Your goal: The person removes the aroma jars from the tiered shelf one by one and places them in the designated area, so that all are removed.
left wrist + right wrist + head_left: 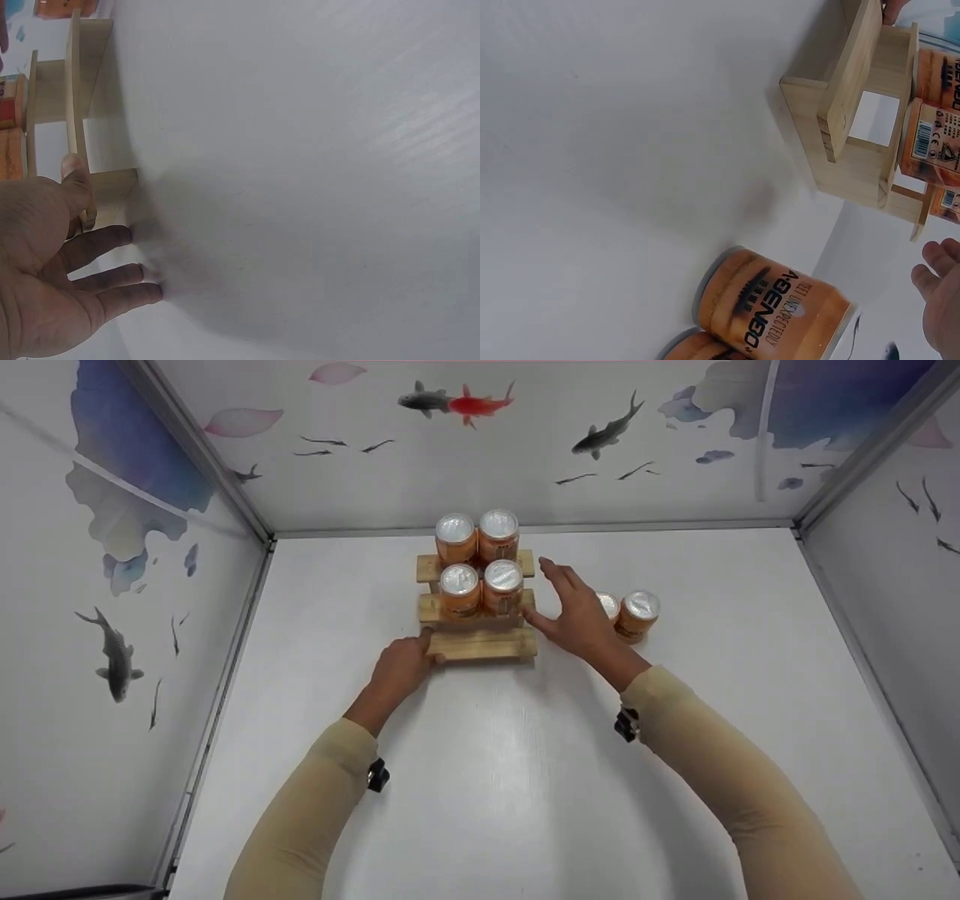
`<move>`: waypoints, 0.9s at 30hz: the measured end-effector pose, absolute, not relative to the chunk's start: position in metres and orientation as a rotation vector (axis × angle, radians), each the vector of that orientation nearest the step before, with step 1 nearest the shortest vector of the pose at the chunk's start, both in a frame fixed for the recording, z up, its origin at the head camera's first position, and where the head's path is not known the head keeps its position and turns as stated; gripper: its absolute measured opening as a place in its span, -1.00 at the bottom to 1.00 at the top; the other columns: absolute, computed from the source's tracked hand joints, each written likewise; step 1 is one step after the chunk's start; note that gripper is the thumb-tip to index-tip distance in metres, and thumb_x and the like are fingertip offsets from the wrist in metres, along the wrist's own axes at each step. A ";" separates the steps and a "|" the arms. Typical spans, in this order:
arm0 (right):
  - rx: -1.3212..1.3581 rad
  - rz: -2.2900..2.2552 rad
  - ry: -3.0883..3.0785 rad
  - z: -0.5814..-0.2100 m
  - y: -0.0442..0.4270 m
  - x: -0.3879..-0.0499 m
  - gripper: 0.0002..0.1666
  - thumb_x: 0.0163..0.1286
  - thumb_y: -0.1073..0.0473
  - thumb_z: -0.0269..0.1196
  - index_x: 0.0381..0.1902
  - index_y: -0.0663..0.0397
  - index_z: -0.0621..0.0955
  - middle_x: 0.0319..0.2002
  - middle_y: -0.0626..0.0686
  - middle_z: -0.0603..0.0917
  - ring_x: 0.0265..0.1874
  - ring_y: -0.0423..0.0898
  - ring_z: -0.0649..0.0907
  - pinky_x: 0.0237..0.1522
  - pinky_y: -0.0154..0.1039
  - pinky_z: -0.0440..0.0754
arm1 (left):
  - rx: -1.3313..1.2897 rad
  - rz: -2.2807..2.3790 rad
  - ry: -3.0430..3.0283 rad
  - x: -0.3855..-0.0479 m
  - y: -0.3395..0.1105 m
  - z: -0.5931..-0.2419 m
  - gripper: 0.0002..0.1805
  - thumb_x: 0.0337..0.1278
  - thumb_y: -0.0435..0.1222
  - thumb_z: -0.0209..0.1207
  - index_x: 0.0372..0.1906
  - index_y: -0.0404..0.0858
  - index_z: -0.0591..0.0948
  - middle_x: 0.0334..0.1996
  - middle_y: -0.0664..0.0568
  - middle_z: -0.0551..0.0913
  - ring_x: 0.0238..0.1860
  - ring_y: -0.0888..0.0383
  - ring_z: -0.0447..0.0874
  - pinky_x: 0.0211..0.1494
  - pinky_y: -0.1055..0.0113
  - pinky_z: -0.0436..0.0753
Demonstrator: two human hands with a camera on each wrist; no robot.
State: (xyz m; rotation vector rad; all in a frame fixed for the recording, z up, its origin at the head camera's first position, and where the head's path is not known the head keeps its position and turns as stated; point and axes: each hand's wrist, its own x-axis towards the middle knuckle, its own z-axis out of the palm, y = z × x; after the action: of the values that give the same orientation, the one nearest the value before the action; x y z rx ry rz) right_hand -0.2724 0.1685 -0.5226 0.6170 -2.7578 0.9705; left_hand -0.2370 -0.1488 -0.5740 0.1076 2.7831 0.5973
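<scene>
A small stepped wooden rack [484,645] stands against the back of the table. Two orange cans [499,536] with silver lids are upright on its top step, and two more cans [460,592] on the middle step; the bottom step is bare. My left hand [401,666] pinches the left end of the bottom step, thumb on top [73,171], other fingers spread beside it. My right hand [576,619] is beside the rack's right side, fingers extended and holding nothing. In the right wrist view only part of that hand [941,300] shows.
Two more orange cans [637,616] stand side by side on the white table to the right, one partly hidden behind my right hand. Printed panels [525,457] with fish wall in the table at the back and both sides.
</scene>
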 end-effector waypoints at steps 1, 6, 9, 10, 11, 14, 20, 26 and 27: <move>0.624 0.977 -2.758 -0.522 0.167 -0.273 0.01 0.56 -0.13 0.44 0.74 0.11 0.28 0.51 0.27 0.54 0.42 0.30 0.66 0.39 0.28 0.64 | 0.103 0.600 2.778 -0.237 -0.149 -0.574 -0.21 0.67 0.03 0.20 0.72 -0.28 0.33 0.34 -0.33 0.73 0.39 -0.23 0.72 0.44 -0.12 0.65; 0.665 0.990 -2.742 -0.521 0.158 -0.273 0.02 0.56 -0.12 0.45 0.73 0.17 0.28 0.51 0.28 0.54 0.41 0.31 0.66 0.41 0.27 0.64 | 0.118 0.576 2.790 -0.235 -0.148 -0.572 -0.19 0.65 0.07 0.19 0.71 -0.30 0.34 0.31 -0.34 0.74 0.36 -0.24 0.74 0.39 -0.12 0.68; 0.686 0.984 -2.730 -0.521 0.154 -0.274 0.03 0.55 -0.10 0.47 0.72 0.20 0.27 0.51 0.29 0.53 0.41 0.32 0.66 0.43 0.27 0.62 | 0.139 0.541 2.819 -0.234 -0.149 -0.571 -0.20 0.62 0.07 0.21 0.68 -0.30 0.38 0.23 -0.35 0.78 0.30 -0.26 0.78 0.31 -0.12 0.72; 0.691 0.984 -2.727 -0.521 0.153 -0.274 0.03 0.55 -0.10 0.47 0.72 0.21 0.27 0.50 0.29 0.53 0.40 0.32 0.67 0.43 0.27 0.62 | 0.145 0.529 2.828 -0.234 -0.149 -0.571 -0.21 0.62 0.07 0.21 0.68 -0.30 0.39 0.21 -0.35 0.79 0.28 -0.26 0.79 0.29 -0.12 0.73; 0.693 0.985 -2.727 -0.521 0.152 -0.274 0.03 0.55 -0.10 0.47 0.72 0.20 0.27 0.50 0.29 0.53 0.39 0.32 0.67 0.44 0.27 0.61 | 0.149 0.519 2.833 -0.234 -0.149 -0.572 -0.21 0.62 0.07 0.21 0.67 -0.30 0.39 0.20 -0.35 0.79 0.27 -0.26 0.79 0.28 -0.13 0.73; 0.691 1.000 -2.733 -0.520 0.148 -0.275 0.03 0.56 -0.11 0.46 0.73 0.17 0.25 0.49 0.28 0.54 0.39 0.30 0.68 0.45 0.28 0.60 | 0.137 0.519 2.830 -0.234 -0.149 -0.572 -0.22 0.63 0.07 0.20 0.68 -0.28 0.39 0.22 -0.34 0.78 0.29 -0.26 0.78 0.30 -0.13 0.71; 0.691 1.035 -2.727 -0.522 0.142 -0.278 0.02 0.55 -0.13 0.46 0.72 0.14 0.28 0.47 0.26 0.56 0.41 0.29 0.67 0.42 0.27 0.63 | 0.089 0.549 2.805 -0.236 -0.148 -0.573 -0.22 0.65 0.05 0.20 0.71 -0.26 0.36 0.31 -0.32 0.75 0.37 -0.24 0.73 0.40 -0.12 0.68; 0.688 1.035 -2.736 -0.522 0.137 -0.279 0.01 0.54 -0.11 0.49 0.71 0.10 0.28 0.47 0.25 0.56 0.45 0.27 0.64 0.44 0.22 0.63 | 0.121 0.585 2.830 -0.235 -0.148 -0.574 -0.26 0.66 0.00 0.22 0.68 -0.30 0.40 0.23 -0.32 0.79 0.28 -0.22 0.78 0.27 -0.11 0.72; 0.688 1.033 -2.738 -0.521 0.136 -0.279 0.01 0.53 -0.10 0.49 0.71 0.10 0.28 0.47 0.26 0.56 0.44 0.27 0.65 0.43 0.22 0.64 | 0.128 0.584 2.834 -0.235 -0.148 -0.574 -0.27 0.66 -0.01 0.22 0.67 -0.30 0.41 0.23 -0.32 0.79 0.27 -0.22 0.79 0.26 -0.11 0.73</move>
State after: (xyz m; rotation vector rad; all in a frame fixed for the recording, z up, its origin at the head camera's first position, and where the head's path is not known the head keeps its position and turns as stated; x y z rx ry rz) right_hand -0.2792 0.1360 -0.5210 0.6879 -2.7376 1.0331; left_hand -0.2347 -0.1484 -0.5742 0.1280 2.8342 0.5844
